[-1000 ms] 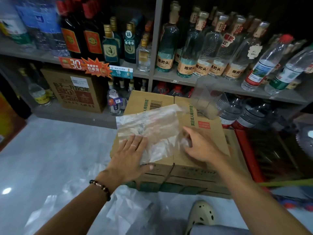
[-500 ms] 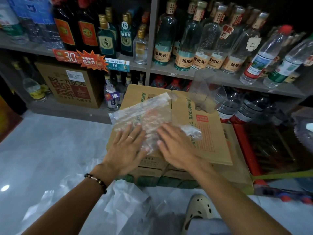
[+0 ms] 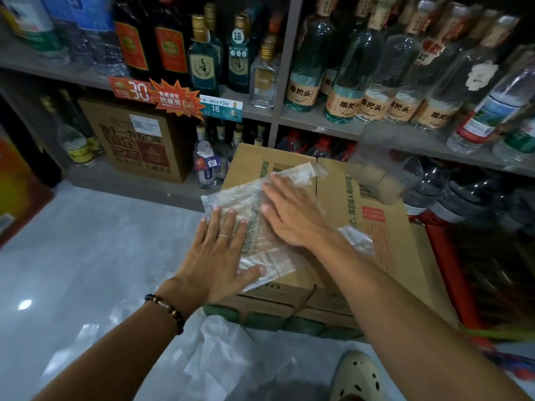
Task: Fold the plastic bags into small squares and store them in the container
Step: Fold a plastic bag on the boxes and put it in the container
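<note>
A grey shelving unit (image 3: 385, 134) fills the far side of the scene, its upper shelf lined with glass bottles (image 3: 344, 79) bearing tan labels on the right and dark red-labelled bottles (image 3: 150, 39) on the left; what the bottles hold cannot be told beyond clear liquid in some. On the lower shelf at the left sits a brown printed carton (image 3: 136, 140), closed, with small bottles (image 3: 207, 166) just beside it. Orange price tags (image 3: 162, 96) hang from the shelf edge above that carton. On the pale floor (image 3: 86, 241) in front of the shelves stands a closed cardboard box (image 3: 373, 227), its flaps shut, serving as the worktop. A clear plastic container (image 3: 379, 175), blurred, sits at the far right of the box top; its contents cannot be made out. The plastic bag (image 3: 254, 209) lies spread flat on the box top, toward its left and near edge, one corner hanging just over the near side. The left hand (image 3: 217, 253) lies flat on the bag's near left part, fingers straight and spread, thumb pressing the near edge. The right hand (image 3: 292, 215) lies flat across the bag's middle, fingers straight and pointing far-left, pressing it down; neither hand grips anything. More loose plastic bags (image 3: 214, 351) lie crumpled on the floor near the box. A beige perforated shoe (image 3: 359, 377) shows at the near right, and a beaded bracelet (image 3: 168, 311) circles the left wrist.
</note>
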A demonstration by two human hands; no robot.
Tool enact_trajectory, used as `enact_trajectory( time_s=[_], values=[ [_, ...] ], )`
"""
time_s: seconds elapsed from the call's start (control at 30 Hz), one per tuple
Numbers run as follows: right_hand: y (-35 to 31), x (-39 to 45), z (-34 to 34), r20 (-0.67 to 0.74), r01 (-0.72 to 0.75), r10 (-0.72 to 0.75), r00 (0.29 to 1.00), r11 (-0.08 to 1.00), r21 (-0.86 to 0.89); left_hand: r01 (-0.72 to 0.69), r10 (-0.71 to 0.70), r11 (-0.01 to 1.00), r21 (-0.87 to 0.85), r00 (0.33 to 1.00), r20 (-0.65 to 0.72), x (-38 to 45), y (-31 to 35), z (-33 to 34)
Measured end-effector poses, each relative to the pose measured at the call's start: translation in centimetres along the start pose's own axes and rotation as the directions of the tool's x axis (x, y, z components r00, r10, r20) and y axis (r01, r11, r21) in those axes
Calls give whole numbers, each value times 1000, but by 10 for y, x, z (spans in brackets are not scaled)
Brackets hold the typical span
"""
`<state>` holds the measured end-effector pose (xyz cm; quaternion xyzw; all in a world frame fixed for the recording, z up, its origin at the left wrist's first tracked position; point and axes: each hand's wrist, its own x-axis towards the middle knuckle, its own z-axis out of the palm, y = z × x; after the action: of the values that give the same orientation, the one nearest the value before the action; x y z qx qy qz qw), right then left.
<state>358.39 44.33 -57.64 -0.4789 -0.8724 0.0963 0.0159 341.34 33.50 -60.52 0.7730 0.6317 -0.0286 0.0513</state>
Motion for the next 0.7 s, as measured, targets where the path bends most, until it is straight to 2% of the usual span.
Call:
enact_trajectory(
  time_s=[0.07,0.13,0.23,0.3,0.37,0.43,0.57,0.7],
  values=[
    [-14,17,9,61,120,-118,991,992,-26,12,-12,1000,-9,1000,-5,1,0,1],
    [0,25,16,113,135,-128,985,989,-55,13,-14,1000,-15,1000,-14,0,-1,2],
    [49,33,6,92,-91,95,991,995,-51,24,-25,1000,-19,999,-33,1,-2,5],
    [76,29,-5,55,-227,234,971,967,-115,21,-21,1000,0,1000,-19,1,-1,6],
    [85,17,-13,-43,-256,253,967,959,-124,22,-22,1000,3,1000,-20,1,-1,6],
    [81,-4,-20,-99,-261,259,961,965,-1,23,-23,1000,-19,999,-32,0,-1,4],
    [87,-60,-34,-31,-374,397,917,887,272,-12,13,1000,13,998,-67,0,-3,0],
    [97,-104,-37,35,-427,430,902,878,216,-117,117,993,7,981,-153,-12,9,-7]
  ],
)
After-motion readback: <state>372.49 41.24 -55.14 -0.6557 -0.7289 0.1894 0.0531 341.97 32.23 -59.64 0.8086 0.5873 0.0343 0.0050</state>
